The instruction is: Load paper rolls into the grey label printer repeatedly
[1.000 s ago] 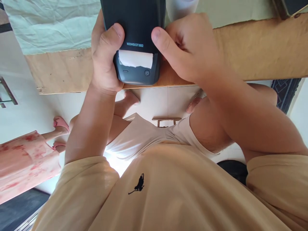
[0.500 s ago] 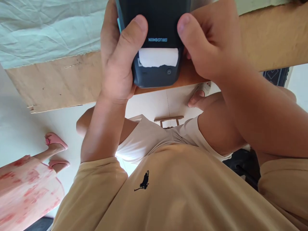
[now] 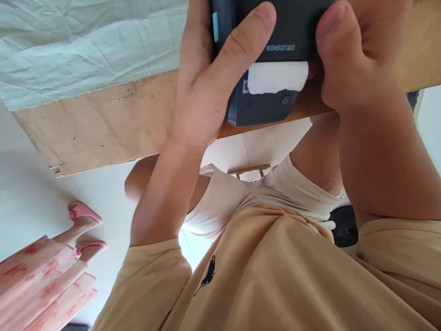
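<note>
A dark label printer (image 3: 262,108) marked NIIMBOT is at the top of the head view, its upper part cut off by the frame. White paper (image 3: 278,77) with a ragged edge sticks out of its slot, above a round power button. My left hand (image 3: 213,73) wraps the printer's left side, thumb lying across the top cover. On the other side my right hand (image 3: 358,55) grips it, with the thumb at the cover's edge and the other fingers mostly hidden.
Beneath the printer runs a wooden table edge (image 3: 103,119), partly covered by a pale green cloth (image 3: 93,46). At the lower left stands another person in a pink patterned garment (image 3: 44,280) and pink slippers (image 3: 86,212). A wooden stool or rung (image 3: 251,170) shows below the table.
Both hands and the printer have shifted to the right in view, and the printer looks slightly turned. The other person has barely moved.
</note>
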`<state>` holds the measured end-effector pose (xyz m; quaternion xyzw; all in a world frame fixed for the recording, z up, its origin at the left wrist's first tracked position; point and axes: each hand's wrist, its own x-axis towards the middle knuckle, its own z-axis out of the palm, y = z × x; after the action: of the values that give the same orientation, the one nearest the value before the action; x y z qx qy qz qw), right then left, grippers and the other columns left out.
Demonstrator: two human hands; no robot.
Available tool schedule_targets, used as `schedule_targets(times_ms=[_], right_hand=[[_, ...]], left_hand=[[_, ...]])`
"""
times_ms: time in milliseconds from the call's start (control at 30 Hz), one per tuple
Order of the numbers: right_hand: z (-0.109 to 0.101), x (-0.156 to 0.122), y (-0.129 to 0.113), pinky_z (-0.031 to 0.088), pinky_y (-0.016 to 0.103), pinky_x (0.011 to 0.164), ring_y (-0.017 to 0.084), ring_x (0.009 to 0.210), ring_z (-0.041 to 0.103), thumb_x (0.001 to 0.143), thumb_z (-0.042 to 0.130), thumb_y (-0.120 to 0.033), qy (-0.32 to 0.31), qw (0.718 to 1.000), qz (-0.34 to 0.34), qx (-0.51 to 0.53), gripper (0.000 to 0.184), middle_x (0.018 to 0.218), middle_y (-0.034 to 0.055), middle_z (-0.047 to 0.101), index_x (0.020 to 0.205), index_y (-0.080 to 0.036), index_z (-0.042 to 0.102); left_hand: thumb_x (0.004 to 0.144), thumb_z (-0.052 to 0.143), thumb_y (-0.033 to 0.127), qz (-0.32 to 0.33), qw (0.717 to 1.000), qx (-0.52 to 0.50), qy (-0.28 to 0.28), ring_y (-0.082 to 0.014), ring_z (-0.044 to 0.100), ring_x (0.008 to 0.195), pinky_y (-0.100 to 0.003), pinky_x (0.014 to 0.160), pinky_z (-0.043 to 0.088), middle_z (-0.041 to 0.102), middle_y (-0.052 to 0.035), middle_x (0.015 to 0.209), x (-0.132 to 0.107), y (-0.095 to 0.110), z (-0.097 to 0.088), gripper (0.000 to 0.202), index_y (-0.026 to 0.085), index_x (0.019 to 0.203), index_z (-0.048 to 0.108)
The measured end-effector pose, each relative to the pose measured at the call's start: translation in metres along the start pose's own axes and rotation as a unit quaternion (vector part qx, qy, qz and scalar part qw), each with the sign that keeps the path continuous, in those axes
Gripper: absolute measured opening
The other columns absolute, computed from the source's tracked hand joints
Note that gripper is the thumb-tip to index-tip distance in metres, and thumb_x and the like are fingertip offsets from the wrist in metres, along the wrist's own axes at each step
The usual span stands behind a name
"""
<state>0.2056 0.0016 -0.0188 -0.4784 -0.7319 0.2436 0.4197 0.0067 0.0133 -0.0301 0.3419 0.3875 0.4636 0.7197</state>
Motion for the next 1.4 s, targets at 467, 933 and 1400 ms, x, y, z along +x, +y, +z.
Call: schedule_targets(times_ms=[467, 933, 1400], right_hand=[[-0.003, 0.000, -0.007, 0.018, 0.029, 0.048, 0.001, 0.045, 0.012, 0.095, 0.049, -0.101, -0.021, 0.998, 0.042, -0.034, 0.102, 0.043, 0.0025, 0.013, 0.048, -0.015, 0.021], [-0.002, -0.006, -0.013, 0.013, 0.033, 0.056, 0.004, 0.055, 0.019, 0.091, 0.035, -0.111, -0.055, 0.994, 0.082, -0.049, 0.103, 0.051, 0.0027, 0.023, 0.054, -0.014, 0.030], [0.003, -0.012, -0.016, 0.009, 0.026, 0.052, 0.001, 0.053, 0.019, 0.091, 0.082, -0.056, 0.014, 0.998, 0.012, 0.068, 0.072, 0.051, -0.0023, 0.023, 0.055, -0.012, 0.040]], left_hand=[[0.108, 0.066, 0.063, 0.005, 1.000, -0.022, -0.012, -0.0343, 0.084, 0.116, -0.040, 0.078, 0.073, 0.071, -0.0051, 0.099, -0.007, 0.007, 0.010, 0.038, 0.026, 0.118, 0.068], [0.117, 0.032, 0.021, 0.058, 0.992, -0.037, -0.109, -0.0223, 0.075, 0.126, -0.037, 0.124, 0.062, 0.080, -0.0026, 0.116, -0.008, 0.021, -0.013, 0.055, 0.027, 0.102, 0.085], [0.106, 0.065, 0.065, 0.039, 0.989, -0.130, 0.060, -0.0198, 0.060, 0.094, -0.032, 0.086, 0.051, 0.058, -0.0073, 0.093, -0.017, 0.017, 0.032, 0.049, 0.022, 0.084, 0.069]])
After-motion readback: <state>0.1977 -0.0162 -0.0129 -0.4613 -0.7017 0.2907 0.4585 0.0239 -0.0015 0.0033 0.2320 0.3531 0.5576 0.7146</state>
